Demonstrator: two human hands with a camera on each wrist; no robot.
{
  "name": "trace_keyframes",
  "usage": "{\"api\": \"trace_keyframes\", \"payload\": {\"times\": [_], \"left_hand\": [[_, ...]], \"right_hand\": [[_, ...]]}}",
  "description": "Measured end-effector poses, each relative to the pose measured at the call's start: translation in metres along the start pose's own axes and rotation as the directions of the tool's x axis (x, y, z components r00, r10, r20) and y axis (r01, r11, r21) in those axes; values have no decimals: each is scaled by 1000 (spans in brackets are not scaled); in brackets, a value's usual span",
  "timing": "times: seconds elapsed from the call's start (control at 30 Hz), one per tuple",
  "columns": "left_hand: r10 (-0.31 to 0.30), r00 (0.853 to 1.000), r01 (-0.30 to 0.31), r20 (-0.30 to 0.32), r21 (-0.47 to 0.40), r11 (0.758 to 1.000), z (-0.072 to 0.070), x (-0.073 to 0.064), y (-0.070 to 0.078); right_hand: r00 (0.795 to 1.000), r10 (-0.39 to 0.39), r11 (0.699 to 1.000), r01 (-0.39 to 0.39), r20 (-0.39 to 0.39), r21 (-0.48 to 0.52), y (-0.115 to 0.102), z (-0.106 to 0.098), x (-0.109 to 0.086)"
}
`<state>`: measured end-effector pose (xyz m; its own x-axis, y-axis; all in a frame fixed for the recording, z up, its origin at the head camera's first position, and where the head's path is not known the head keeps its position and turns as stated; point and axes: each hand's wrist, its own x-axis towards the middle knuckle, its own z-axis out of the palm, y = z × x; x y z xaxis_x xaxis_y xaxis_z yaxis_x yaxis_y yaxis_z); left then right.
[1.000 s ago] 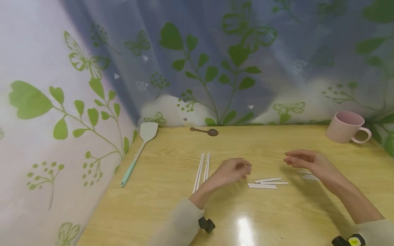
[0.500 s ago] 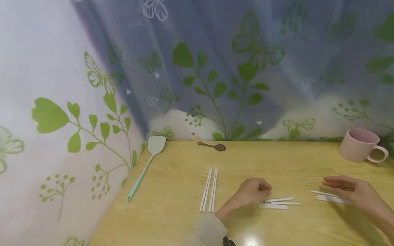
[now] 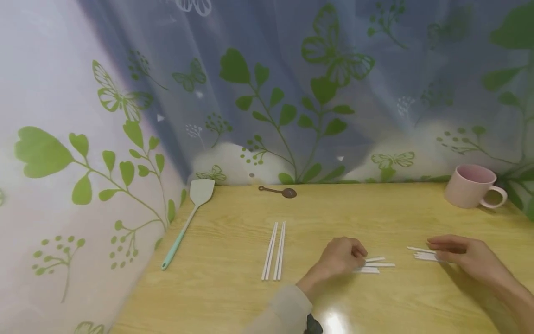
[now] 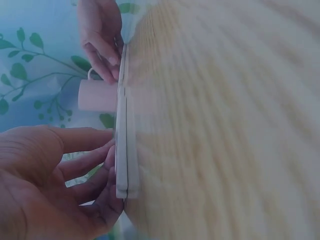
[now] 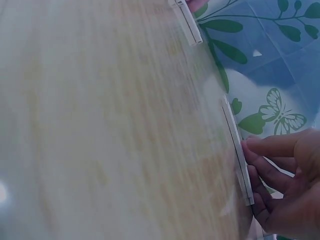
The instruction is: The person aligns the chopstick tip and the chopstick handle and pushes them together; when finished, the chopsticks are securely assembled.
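Bench (image 3: 200,297) before leafy curtain (image 3: 267,28). Left hand (image 3: 340,257) at left short sticks (image 3: 380,265), right hand (image 3: 475,257) at right short sticks (image 3: 424,255), both lots on bench; whether either grip pinches, cannot tell. Long sticks (image 3: 279,253) farther left.

Behind a wood-grain tabletop (image 3: 208,297), a blue-grey curtain (image 3: 267,28) spans the far side — printed with green leafy sprigs (image 3: 288,114) and butterflies (image 3: 330,53). A paler panel (image 3: 46,69) with similar motifs rises at left; bright glare (image 3: 334,324) marks the near wood.

Pink mug (image 3: 465,192), spatula (image 3: 186,224) (mint-handled), brown spoon (image 3: 285,192)
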<state>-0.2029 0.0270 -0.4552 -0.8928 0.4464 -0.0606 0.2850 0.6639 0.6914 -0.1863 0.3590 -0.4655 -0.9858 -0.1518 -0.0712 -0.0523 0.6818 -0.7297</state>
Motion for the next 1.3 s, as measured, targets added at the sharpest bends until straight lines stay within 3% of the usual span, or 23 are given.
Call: {"api": "trace_keyframes", "payload": {"times": [0.13,0.43,0.83,0.93,1.1,1.3], "left_hand": [[-23,1000,24,-7,48,999,0,-2,1],[-64,998,65,-7,72,995,1,-8,4],[-4,999,9,-35,147,989,5,0,5],[-13,999,18,-32,132,991,5,-1,6],[-36,999,36,-4,24,999,3,-2,5],[-25,1000,25,5,-82,996,-9,-1,4]], "right_hand": [[999,-37,999,36,-14,-12,1,6,4],[1000,-7,1000,8,15,-23,-2,13,1],[999,-33,997,31,-26,-70,-4,10,5],[999,-31,996,29,-28,-80,-4,9,6],[1000,-8,998,8,5,-60,-5,4,1],[999,-25,997,21,-44,-80,-15,-3,0]]}}
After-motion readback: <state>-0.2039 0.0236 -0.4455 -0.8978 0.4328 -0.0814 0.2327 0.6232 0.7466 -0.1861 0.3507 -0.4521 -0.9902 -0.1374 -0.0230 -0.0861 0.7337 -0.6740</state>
